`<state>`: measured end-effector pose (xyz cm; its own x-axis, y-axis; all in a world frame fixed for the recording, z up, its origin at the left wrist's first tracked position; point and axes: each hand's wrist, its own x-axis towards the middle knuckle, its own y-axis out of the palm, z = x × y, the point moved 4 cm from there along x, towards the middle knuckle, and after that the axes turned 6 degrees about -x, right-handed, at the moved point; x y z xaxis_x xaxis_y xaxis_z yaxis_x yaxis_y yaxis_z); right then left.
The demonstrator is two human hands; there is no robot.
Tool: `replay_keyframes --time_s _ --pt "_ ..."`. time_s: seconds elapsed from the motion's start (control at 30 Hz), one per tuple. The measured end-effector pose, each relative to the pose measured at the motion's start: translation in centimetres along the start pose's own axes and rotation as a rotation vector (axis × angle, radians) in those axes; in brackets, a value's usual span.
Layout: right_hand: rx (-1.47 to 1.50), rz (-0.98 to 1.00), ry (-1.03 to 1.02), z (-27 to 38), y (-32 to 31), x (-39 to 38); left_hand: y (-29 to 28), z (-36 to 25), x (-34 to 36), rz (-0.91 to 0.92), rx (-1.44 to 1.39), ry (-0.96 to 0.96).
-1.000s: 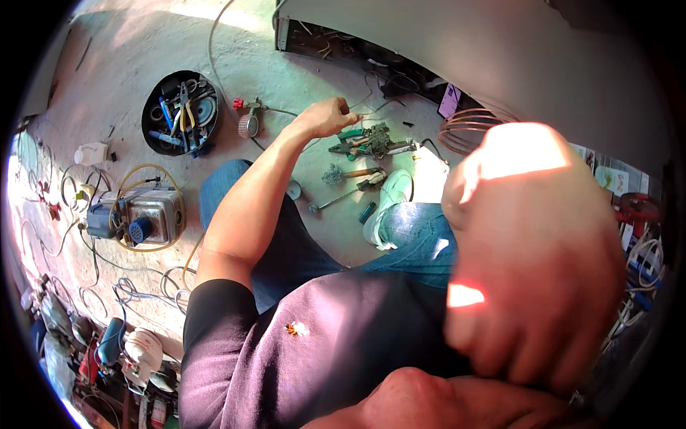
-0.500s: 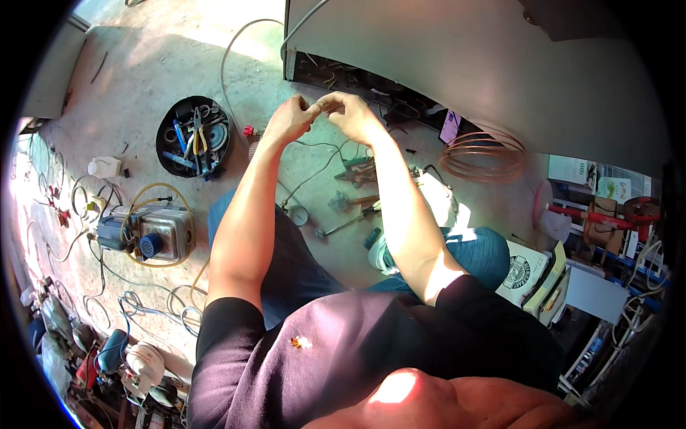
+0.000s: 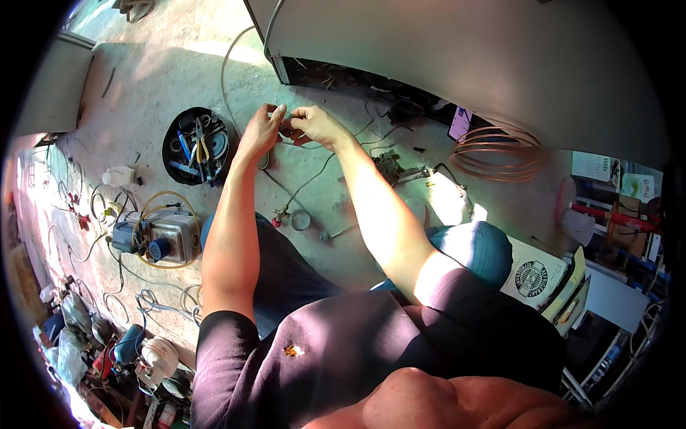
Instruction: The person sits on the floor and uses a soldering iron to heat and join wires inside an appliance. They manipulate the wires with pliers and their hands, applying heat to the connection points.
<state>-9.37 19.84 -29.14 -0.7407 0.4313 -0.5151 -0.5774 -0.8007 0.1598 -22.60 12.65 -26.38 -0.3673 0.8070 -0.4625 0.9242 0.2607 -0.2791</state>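
Both arms reach forward over the floor, and the hands meet close together near the grey cabinet. My left hand (image 3: 261,130) is closed, thumb pressed to the fingers, beside a small reddish-brown, dark piece between the hands. My right hand (image 3: 319,127) pinches at that same spot from the other side. What each one grips is too small and shaded to name. Thin hoses run across the floor below the hands to a round pressure gauge (image 3: 300,219) with a red knob (image 3: 276,222) beside it. A long-handled tool partly shows under my right forearm.
A black bowl (image 3: 170,159) of pliers and hand tools stands left. Left of my knee is a vacuum pump (image 3: 171,236) with a yellow hose. A coil of copper tubing (image 3: 493,176) and a purple phone (image 3: 459,123) lie by the grey cabinet (image 3: 457,50). A white box (image 3: 530,275) sits right.
My two hands have moved left and a little nearer, still close together. The right forearm now covers more of the tools on the floor. The whole view has shifted slightly.
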Motion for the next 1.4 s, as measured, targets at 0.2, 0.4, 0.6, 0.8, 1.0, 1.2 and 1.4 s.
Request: replay_keyframes --time_s 0.2,0.4,0.6,0.8,1.0,1.2,1.4 --pt "0.446 -0.117 0.098 -3.6 -1.1 3.3 -1.8 1.7 -0.1 -0.089 0.165 0.039" --pt "0.564 -0.157 0.125 -4.6 -1.4 6.0 -2.1 3.5 0.2 -0.039 0.254 -0.04" --pt "0.631 -0.309 0.206 -6.0 -3.1 7.1 -0.4 2.6 3.8 0.017 0.172 -0.191" --pt "0.77 -0.518 0.229 -9.0 -6.4 7.6 1.7 2.4 8.5 0.029 0.356 -0.215" --pt "0.594 -0.616 0.08 -8.5 -8.5 9.1 4.1 7.1 13.7 -0.015 0.28 -0.068" --pt "0.491 -0.513 -0.01 -8.3 -8.0 10.2 6.7 9.8 18.9 -0.147 -0.397 -0.246" --pt "0.467 -0.504 0.089 -6.5 -8.4 5.5 9.4 10.5 22.6 0.033 -0.588 -0.205"
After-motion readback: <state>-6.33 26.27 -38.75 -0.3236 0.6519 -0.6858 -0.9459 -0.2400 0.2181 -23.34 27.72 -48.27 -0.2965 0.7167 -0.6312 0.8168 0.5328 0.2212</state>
